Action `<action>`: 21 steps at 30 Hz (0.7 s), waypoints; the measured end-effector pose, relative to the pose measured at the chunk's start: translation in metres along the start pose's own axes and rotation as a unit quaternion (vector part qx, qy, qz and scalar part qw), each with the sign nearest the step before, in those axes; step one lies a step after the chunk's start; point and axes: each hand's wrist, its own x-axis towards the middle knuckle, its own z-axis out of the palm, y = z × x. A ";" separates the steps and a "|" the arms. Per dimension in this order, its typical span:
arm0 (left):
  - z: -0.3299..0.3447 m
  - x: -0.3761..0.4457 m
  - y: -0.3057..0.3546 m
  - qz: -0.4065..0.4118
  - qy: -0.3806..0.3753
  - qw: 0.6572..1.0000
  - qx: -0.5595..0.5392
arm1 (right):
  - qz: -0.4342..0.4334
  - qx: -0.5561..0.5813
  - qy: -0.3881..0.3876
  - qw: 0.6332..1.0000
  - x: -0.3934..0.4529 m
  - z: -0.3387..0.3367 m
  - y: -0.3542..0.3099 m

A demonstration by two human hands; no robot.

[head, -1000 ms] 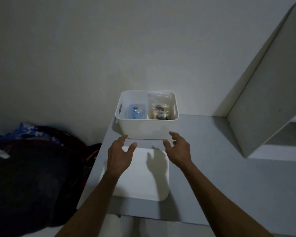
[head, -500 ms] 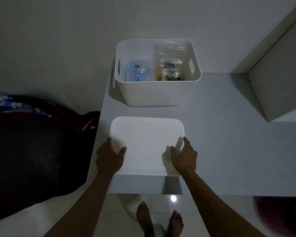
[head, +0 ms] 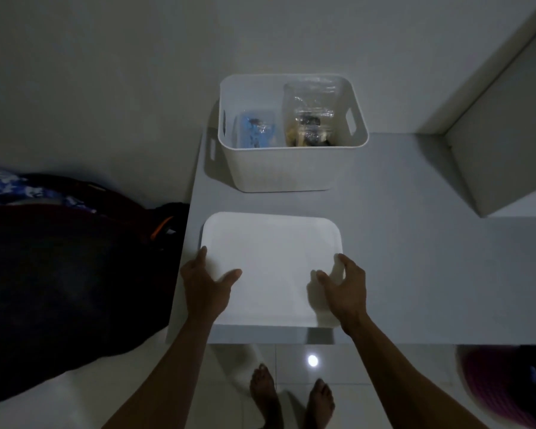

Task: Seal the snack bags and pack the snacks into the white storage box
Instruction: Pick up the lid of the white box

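Both hands now further onto smooth rounded-corner white lid (head: 271, 267), left hand (head: 206, 284) and right hand (head: 344, 287) gripping its edges.

Hands dropped from near the box (head: 291, 168) front, where they were a second ago, down to the lid (head: 271, 267) on the table (head: 415, 274). Left hand (head: 206, 286) now grips the lid's left edge, thumb on top, reaching further in than half a second ago. Right hand (head: 344, 289) likewise on the right edge, thumb moved onto the top. View tilted down: box now higher in frame, bare feet (head: 291, 394) came into sight.
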 end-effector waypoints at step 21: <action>-0.062 0.019 0.193 0.177 0.045 0.983 -0.002 | -0.187 -0.042 0.085 0.978 0.033 -0.110 -0.180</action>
